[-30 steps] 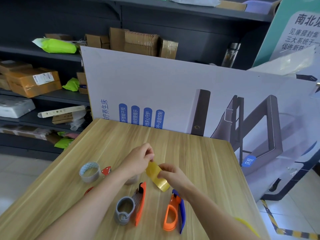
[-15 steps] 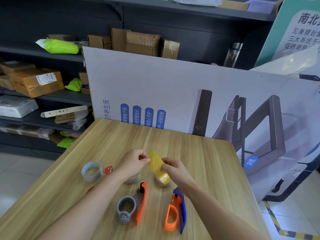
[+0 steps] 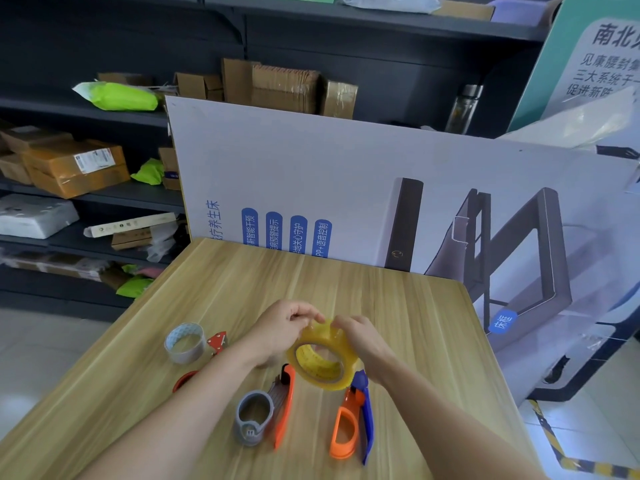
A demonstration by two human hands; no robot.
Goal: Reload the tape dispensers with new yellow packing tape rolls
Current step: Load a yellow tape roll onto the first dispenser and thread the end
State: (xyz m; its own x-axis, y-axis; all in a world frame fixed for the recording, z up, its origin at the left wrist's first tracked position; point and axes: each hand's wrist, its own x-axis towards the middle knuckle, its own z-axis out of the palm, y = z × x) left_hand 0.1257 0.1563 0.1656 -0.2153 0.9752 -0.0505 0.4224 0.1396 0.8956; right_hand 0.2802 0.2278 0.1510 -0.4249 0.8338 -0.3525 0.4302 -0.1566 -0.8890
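Head view. Lower centre of the frame, lifted off the table (image 3: 408, 327): yellow tape roll (image 3: 322, 365), tilted, open core turned toward the camera. Gripped at its top rim from both sides: left hand (image 3: 280, 332) with fingers curled and fingertips pinched on the upper left edge, right hand (image 3: 363, 341) wrapped over the upper right edge. Neither hand spread open; nothing else held.

Just below the roll, flat on the wood: grey-and-orange dispenser (image 3: 266, 414) beside the left forearm, orange-and-blue dispenser (image 3: 351, 427) beside the right forearm, a strip of bare wood between the two. Blue tip of the second one right under the roll's lower rim; touching or apart, impossible to tell.

Left of the hands: grey roll (image 3: 185, 342) standing on end, red piece (image 3: 217, 342) just beside it on its right, orange part (image 3: 183, 381) half hidden behind the left forearm.

Edges: far table edge up against a printed board (image 3: 346, 168) across the middle of the frame. Left edge slanting down toward the lower left, with floor (image 3: 52, 344) and dark shelves (image 3: 104, 199) beyond. Right edge slanting down toward the lower right, floor beyond that too.

Room to move: a broad band of bare wood between the hands and the board, and another stretch from the right hand out to the right edge.
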